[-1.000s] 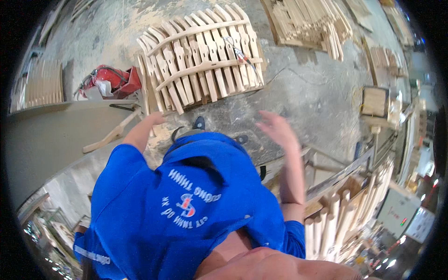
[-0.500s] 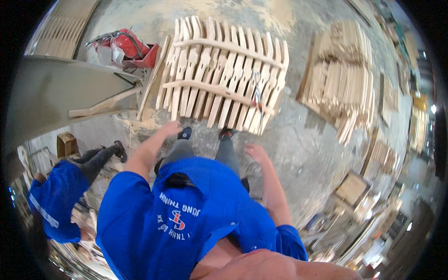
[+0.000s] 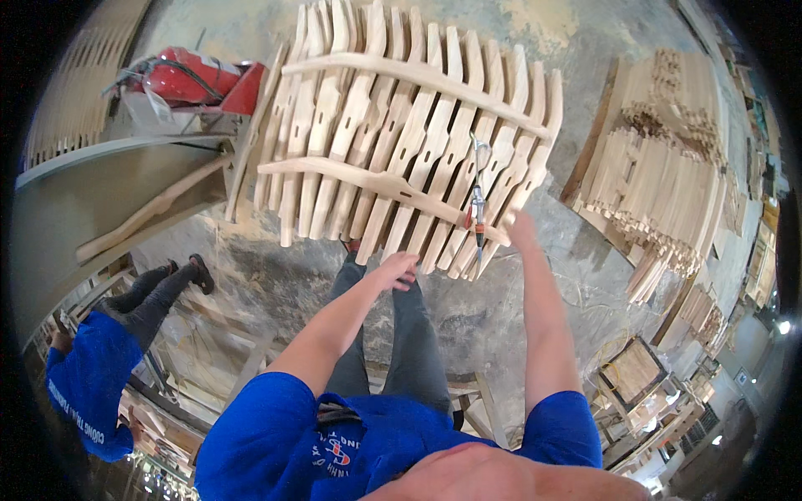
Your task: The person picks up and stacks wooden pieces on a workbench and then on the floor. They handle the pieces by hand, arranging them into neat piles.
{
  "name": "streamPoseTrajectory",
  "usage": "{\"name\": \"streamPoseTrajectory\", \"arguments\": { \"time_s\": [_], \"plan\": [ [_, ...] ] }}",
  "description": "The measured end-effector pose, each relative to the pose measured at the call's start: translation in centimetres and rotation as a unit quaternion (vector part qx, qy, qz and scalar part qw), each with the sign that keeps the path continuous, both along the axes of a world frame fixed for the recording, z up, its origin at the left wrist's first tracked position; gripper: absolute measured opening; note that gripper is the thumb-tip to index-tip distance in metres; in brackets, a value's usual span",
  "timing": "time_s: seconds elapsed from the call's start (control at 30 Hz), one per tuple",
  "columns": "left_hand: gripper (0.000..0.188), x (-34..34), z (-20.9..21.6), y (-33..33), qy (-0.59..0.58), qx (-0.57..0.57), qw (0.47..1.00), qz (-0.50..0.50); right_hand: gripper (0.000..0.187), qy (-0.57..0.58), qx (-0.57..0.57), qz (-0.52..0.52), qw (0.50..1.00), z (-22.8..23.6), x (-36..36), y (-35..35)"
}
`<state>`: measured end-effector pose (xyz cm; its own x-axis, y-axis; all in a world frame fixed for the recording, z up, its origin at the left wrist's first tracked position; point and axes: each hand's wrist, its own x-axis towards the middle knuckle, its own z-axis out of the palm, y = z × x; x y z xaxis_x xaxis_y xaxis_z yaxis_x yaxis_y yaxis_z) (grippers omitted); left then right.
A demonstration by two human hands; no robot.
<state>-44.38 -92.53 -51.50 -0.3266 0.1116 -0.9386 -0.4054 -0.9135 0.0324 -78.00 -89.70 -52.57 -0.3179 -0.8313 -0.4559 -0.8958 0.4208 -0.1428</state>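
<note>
A stack of pale, shaped wooden chair-leg-like pieces point(image 3: 342, 179) lies in front of me, side by side in layers. Two curved pieces rest crosswise on top, a far crosspiece point(image 3: 418, 73) and a near crosspiece point(image 3: 368, 177). Across the near one's right end lies a slim metal tool point(image 3: 477, 204) with red and orange parts. My right hand point(image 3: 522, 231) is at that end of the crosspiece, blurred; whether it grips the wood does not show. My left hand point(image 3: 396, 271) hangs at the stack's near edge, fingers loosely bent and apart, nothing seen in it.
To the right stands a big pile of wooden strips point(image 3: 668, 184). At the left are a red machine point(image 3: 196, 77) and a grey panel point(image 3: 125, 188) with a wooden piece point(image 3: 150, 209) against it. A co-worker in blue point(image 3: 96, 367) bends at lower left.
I have come closer to the stack. My right hand has reached forward to the near crosspiece's right end, and my left hand has swung rightward to the stack's near edge.
</note>
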Motion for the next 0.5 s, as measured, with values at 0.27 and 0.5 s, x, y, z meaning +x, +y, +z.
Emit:
{"name": "streamPoseTrajectory", "arguments": {
  "time_s": [0.27, 0.5],
  "plan": [
    [0.057, -8.3, -10.8, -4.3, -0.082, -0.004, 0.943, 0.321, 0.071, 0.108, -0.054, -0.029, 0.992, -7.4, -2.9, -17.7],
    [0.054, -13.3, -12.6, -5.9, -0.251, -0.088, 0.872, 0.410, 0.062, 0.195, -0.004, -0.026, 0.981, -9.5, -5.0, -21.9]
  ]
}}
